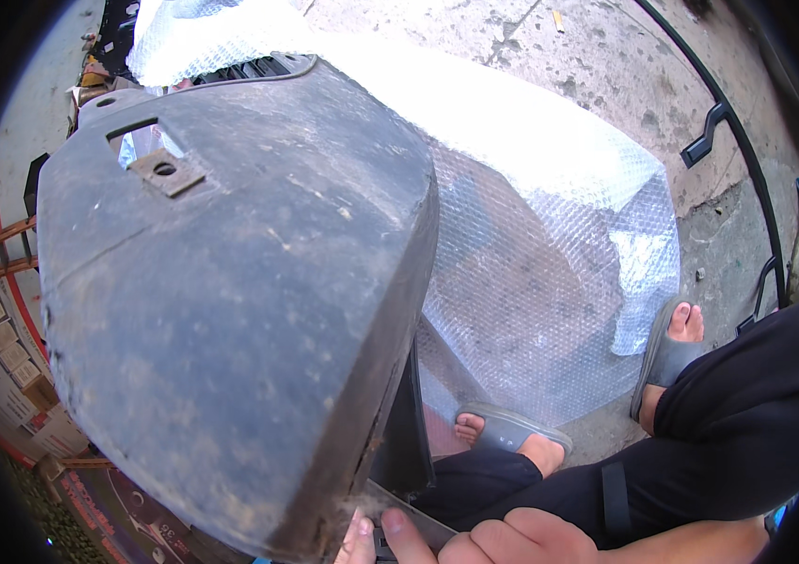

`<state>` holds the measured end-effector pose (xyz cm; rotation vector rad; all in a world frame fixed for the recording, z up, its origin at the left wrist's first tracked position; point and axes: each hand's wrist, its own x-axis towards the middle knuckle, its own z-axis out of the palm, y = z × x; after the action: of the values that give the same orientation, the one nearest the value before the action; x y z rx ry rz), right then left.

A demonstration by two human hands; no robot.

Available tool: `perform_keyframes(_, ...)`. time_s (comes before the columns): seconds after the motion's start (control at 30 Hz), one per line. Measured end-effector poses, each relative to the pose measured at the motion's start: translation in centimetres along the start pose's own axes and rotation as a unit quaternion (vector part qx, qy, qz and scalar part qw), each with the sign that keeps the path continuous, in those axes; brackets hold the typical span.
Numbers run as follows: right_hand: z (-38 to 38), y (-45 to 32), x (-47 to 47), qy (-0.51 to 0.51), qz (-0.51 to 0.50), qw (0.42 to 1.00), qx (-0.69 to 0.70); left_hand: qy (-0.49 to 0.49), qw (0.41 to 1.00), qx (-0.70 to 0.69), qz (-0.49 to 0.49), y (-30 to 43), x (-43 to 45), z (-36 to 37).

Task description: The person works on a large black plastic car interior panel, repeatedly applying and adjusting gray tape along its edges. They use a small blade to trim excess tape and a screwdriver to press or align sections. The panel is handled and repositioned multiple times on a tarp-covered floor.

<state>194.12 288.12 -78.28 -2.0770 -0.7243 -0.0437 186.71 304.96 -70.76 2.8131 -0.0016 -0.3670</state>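
Note:
A large, scuffed, curved dark panel [230,282], apparently a vehicle bumper or fender part, fills the left and middle. Near its upper left is a rectangular cutout, with a worn tab [168,171] that has a round hole. At its lower corner, my right hand [519,539] has its fingers curled at the edge, beside a thin grey strip [417,513]. Only fingertips of what looks like my left hand [357,541] show at the bottom rim, by the same corner. Bubble wrap [533,282] is spread beneath and beside the panel.
My sandalled feet [505,430] stand at the bubble wrap's edge. A long black curved strip [745,141] with clips lies on the concrete floor [611,70] to the right. Cartons [15,352] line the left. Dark slatted trim [251,69] shows behind the panel.

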Motion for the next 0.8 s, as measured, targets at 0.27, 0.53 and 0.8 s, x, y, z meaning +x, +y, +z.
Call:
perform_keyframes(0.27,-0.3,0.0,0.1,-0.048,0.042,0.998,0.008,-0.013,1.000,-0.008,0.010,-0.2,0.5,-0.1)
perform_keyframes(0.53,-2.0,-0.1,0.9,-0.088,0.010,0.996,-0.003,-0.026,0.999,-0.029,-0.010,-0.5,-0.2,-0.9)
perform_keyframes(0.8,-2.1,0.9,0.0,-0.081,0.009,0.996,-0.038,-0.011,0.999,-0.039,0.002,-0.3,0.0,-0.8)
